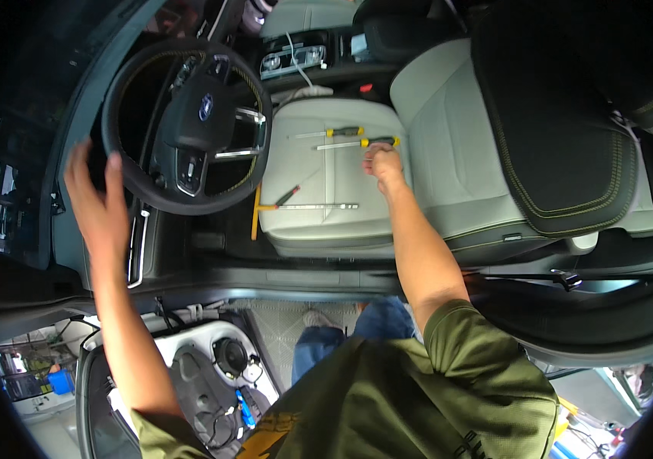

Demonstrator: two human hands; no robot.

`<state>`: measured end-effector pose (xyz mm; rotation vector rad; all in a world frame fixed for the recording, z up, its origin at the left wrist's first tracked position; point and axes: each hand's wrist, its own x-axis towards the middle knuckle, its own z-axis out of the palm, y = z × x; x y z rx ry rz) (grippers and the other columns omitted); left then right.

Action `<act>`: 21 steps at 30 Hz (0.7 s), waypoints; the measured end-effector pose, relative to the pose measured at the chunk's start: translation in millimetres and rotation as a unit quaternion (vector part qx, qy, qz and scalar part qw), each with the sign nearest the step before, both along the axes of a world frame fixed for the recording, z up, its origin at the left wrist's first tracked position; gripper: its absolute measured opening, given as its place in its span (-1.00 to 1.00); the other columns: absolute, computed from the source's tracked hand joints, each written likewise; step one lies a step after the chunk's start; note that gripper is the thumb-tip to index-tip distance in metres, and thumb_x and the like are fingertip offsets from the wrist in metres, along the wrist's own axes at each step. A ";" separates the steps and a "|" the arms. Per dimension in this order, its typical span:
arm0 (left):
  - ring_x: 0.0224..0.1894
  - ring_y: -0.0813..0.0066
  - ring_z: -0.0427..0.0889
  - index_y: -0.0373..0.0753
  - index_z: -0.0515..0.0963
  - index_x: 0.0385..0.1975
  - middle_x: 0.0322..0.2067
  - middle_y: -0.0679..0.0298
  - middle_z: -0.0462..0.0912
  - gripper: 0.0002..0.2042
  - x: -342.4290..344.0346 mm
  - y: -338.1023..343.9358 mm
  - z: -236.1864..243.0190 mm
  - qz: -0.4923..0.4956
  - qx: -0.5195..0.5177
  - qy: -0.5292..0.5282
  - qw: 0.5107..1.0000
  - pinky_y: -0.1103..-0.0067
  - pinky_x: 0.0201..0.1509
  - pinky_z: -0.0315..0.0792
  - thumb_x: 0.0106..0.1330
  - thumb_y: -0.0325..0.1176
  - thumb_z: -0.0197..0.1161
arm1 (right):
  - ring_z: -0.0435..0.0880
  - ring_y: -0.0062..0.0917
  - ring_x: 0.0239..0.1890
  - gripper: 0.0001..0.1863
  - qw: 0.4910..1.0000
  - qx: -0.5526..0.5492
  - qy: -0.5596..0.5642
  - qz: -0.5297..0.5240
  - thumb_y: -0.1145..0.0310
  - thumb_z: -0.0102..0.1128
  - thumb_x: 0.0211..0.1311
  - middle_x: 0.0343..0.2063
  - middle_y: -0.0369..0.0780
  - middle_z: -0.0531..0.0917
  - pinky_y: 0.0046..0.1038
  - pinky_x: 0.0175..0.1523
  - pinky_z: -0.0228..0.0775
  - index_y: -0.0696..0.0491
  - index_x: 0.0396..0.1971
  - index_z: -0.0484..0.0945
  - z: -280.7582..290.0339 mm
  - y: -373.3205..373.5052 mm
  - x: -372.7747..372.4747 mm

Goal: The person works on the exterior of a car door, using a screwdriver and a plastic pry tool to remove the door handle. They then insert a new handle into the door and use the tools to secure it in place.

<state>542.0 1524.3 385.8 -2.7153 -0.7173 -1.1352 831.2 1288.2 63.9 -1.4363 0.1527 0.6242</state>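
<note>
Head view has the right hand (383, 163) curled at a yellow-and-black screwdriver (379, 141) near the backrest edge of the seat cushion (364, 229); whether it grips it, I cannot tell. The left hand (97, 210), fingers apart, is beside the steering wheel (202, 115); an orange T-handle wrench (256, 210) overhangs the cushion's front edge.

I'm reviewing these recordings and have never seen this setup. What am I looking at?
There's no robot, just a person's bare hands, seen from above through a head-worn fisheye camera, so straight edges bend near the rim. Picture left is the person's left. On the pale car seat lie two yellow-and-black screwdrivers, a red-and-black tool and an orange-handled T-shaped tool. The right hand is at one screwdriver's handle; whether it grips it is unclear. The left hand is open beside the steering wheel, with nothing visibly held.
</note>
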 end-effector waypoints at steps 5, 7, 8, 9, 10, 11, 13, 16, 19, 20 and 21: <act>0.32 0.05 0.24 -0.21 0.30 0.26 0.24 -0.06 0.27 -0.43 60.5 52.6 -25.6 0.032 -0.091 0.081 0.992 0.30 0.35 0.16 0.36 -0.01 0.11 | 0.55 -0.53 -0.43 -0.75 0.991 -0.040 0.107 -0.070 0.30 -0.03 0.33 -0.32 -0.22 0.56 -0.47 -0.36 0.43 0.10 -0.10 0.45 -86.1 -22.0 -0.1; 0.32 0.03 0.23 -0.20 0.28 0.28 0.25 -0.05 0.25 -0.42 65.4 81.5 -34.2 0.019 0.009 0.110 0.994 0.29 0.35 0.17 0.35 -0.01 0.12 | 0.55 -0.54 -0.43 -0.76 0.992 -0.025 0.108 -0.054 0.31 -0.05 0.34 -0.32 -0.22 0.57 -0.48 -0.36 0.43 0.10 -0.11 0.45 -102.5 -13.3 3.0; 0.28 0.03 0.29 -0.16 0.26 0.28 0.23 -0.02 0.25 -0.44 63.8 86.9 -38.5 0.007 0.041 0.094 0.995 0.30 0.29 0.26 0.35 -0.05 0.12 | 0.55 -0.54 -0.43 -0.77 0.993 -0.016 0.104 -0.045 0.32 -0.06 0.34 -0.32 -0.23 0.57 -0.48 -0.36 0.43 0.10 -0.11 0.46 -106.3 -6.0 6.8; 0.29 0.06 0.29 -0.15 0.25 0.29 0.24 0.01 0.24 -0.47 64.6 82.1 -44.0 0.034 0.056 0.090 0.994 0.31 0.30 0.25 0.37 -0.10 0.10 | 0.55 -0.55 -0.45 -0.79 0.994 -0.019 0.100 -0.046 0.34 -0.07 0.33 -0.36 -0.24 0.56 -0.49 -0.38 0.42 0.08 -0.14 0.46 -108.2 1.4 8.7; 0.29 0.07 0.28 -0.15 0.26 0.29 0.24 0.02 0.25 -0.49 64.6 81.9 -43.4 0.037 0.041 0.084 0.995 0.31 0.31 0.24 0.38 -0.14 0.09 | 0.54 -0.56 -0.47 -0.80 0.994 -0.019 0.094 -0.047 0.37 -0.09 0.32 -0.39 -0.26 0.56 -0.51 -0.40 0.41 0.07 -0.16 0.47 -108.1 10.1 8.4; 0.30 0.08 0.27 -0.15 0.27 0.29 0.23 0.03 0.26 -0.51 66.2 82.5 -42.4 0.039 0.026 0.078 0.996 0.31 0.32 0.22 0.39 -0.18 0.09 | 0.54 -0.57 -0.49 -0.81 0.995 -0.019 0.089 -0.049 0.40 -0.10 0.30 -0.42 -0.27 0.56 -0.52 -0.42 0.40 0.05 -0.18 0.48 -107.2 19.4 12.7; 0.29 0.10 0.28 -0.15 0.27 0.29 0.23 0.05 0.28 -0.53 66.0 81.0 -41.6 0.051 0.028 0.075 0.995 0.33 0.32 0.23 0.39 -0.22 0.07 | 0.53 -0.58 -0.49 -0.80 0.995 -0.004 0.082 -0.049 0.41 -0.09 0.30 -0.42 -0.27 0.56 -0.54 -0.41 0.40 0.06 -0.15 0.48 -97.1 39.3 24.5; 0.28 0.14 0.30 -0.15 0.29 0.28 0.23 0.07 0.29 -0.55 65.1 78.6 -42.2 0.060 -0.018 0.059 0.996 0.35 0.31 0.22 0.40 -0.27 0.05 | 0.53 -0.59 -0.48 -0.78 0.998 0.022 0.048 -0.028 0.42 -0.07 0.30 -0.39 -0.26 0.58 -0.56 -0.39 0.40 0.08 -0.12 0.48 -77.4 68.8 47.3; 0.18 0.29 0.40 -0.17 0.31 0.27 0.25 0.13 0.28 -0.57 72.1 70.4 -40.9 0.057 -0.123 0.006 0.991 0.47 0.19 0.33 0.41 -0.31 0.02 | 0.52 -0.59 -0.50 -0.77 0.998 0.063 0.003 -0.007 0.40 -0.06 0.31 -0.38 -0.23 0.60 -0.56 -0.41 0.41 0.11 -0.10 0.48 -71.1 101.3 76.9; 0.15 0.33 0.42 -0.17 0.31 0.27 0.26 0.14 0.27 -0.57 74.8 67.4 -40.7 0.057 -0.159 -0.014 0.985 0.49 0.16 0.36 0.41 -0.32 0.02 | 0.52 -0.59 -0.51 -0.77 0.998 0.067 -0.010 0.000 0.40 -0.06 0.31 -0.37 -0.23 0.60 -0.56 -0.42 0.41 0.12 -0.10 0.48 -70.3 109.6 84.4; 0.11 0.36 0.44 -0.17 0.32 0.27 0.26 0.15 0.26 -0.57 75.3 66.0 -38.0 0.058 -0.192 -0.038 0.979 0.52 0.12 0.39 0.41 -0.33 0.02 | 0.52 -0.59 -0.52 -0.77 0.997 0.074 -0.028 0.010 0.40 -0.06 0.31 -0.37 -0.22 0.61 -0.56 -0.44 0.41 0.12 -0.11 0.49 -63.6 120.3 94.6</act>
